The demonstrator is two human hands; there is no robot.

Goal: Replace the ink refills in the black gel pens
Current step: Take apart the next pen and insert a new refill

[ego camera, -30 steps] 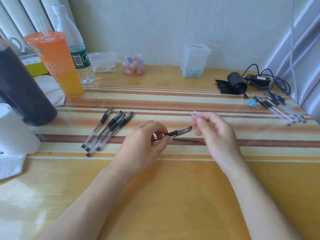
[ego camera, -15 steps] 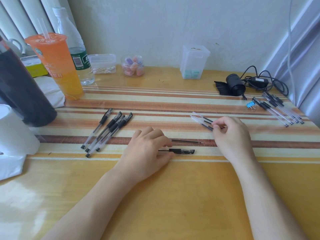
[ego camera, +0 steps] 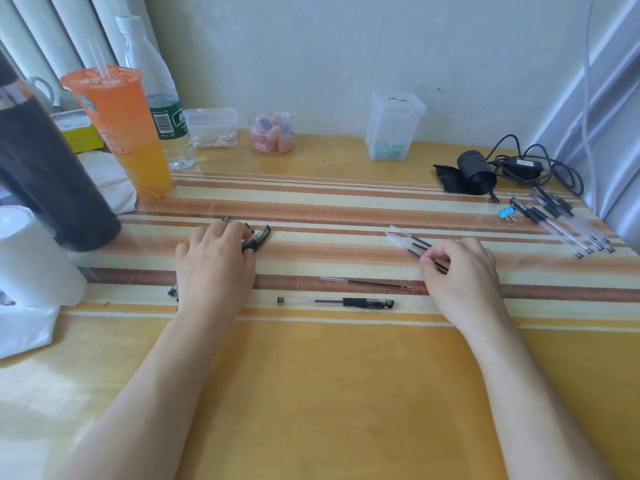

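Observation:
A black gel pen [ego camera: 336, 302] lies alone on the striped mat between my hands. Just beyond it lies one loose ink refill [ego camera: 363, 283]. My left hand [ego camera: 214, 268] lies flat over a group of black gel pens [ego camera: 258, 239] at the left, fingertips touching them; most of those pens are hidden under it. My right hand [ego camera: 460, 271] pinches one thin refill between thumb and forefinger at the near end of a small fan of refills [ego camera: 408, 241].
Several more pens [ego camera: 561, 223] and a blue binder clip [ego camera: 504, 213] lie at the far right, near a black cable bundle [ego camera: 474, 171]. An orange drink cup [ego camera: 121, 133], water bottle [ego camera: 162, 98], dark flask [ego camera: 45, 168] and tissue roll [ego camera: 27, 258] crowd the left.
My left hand put the assembled pen down on the mat and moved left onto the group of pens. My right hand moved right to the refills and pinched one.

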